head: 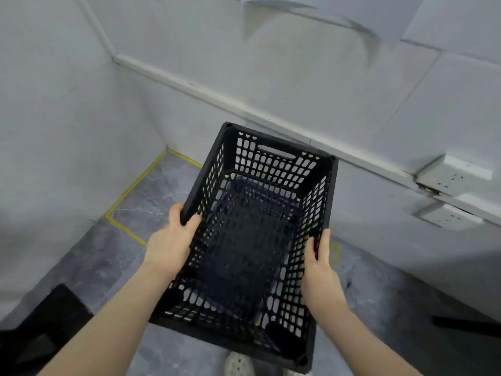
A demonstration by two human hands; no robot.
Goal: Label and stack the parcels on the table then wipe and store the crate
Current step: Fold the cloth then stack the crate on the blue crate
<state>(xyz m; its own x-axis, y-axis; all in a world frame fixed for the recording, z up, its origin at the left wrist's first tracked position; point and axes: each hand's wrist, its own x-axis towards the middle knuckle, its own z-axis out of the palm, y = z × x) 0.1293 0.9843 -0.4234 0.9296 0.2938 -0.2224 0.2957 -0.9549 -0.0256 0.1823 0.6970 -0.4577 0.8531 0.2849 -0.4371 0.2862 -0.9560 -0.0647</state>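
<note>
Both hands are on the crate (pixel 252 240), one per long side. Left hand (pixel 170 242) is wrapped over the left rim with the thumb hooked inside and the fingers curled down the outside, so it's clamped on the edge. Right hand (pixel 320 267) does the same on the right rim, thumb tucked inside against the mesh wall and fingers running up along the outer edge. Bare forearms come in from the bottom corners.

So the crate itself: black plastic, rectangular, open top, all four walls and the bottom done in that perforated lattice pattern with little rounded-rectangle holes. Solid corner posts, thick flat rim, and there's a slot handle cut into the far short wall. Looks empty inside, though the bottom is dark and a bit blurry. It's held up off the ground, tilted a little with the far end pointing toward the wall.

Just under the near end you can see the toe of a pale shoe (pixel 238 365). Below and beyond is a grey marbled floor (pixel 151 202) with a yellow tape outline (pixel 132 185) marked in the corner, partly hidden under the crate. Past that, a light grey wall (pixel 298 77) with a white trim strip (pixel 217 99) running diagonally across.
</note>
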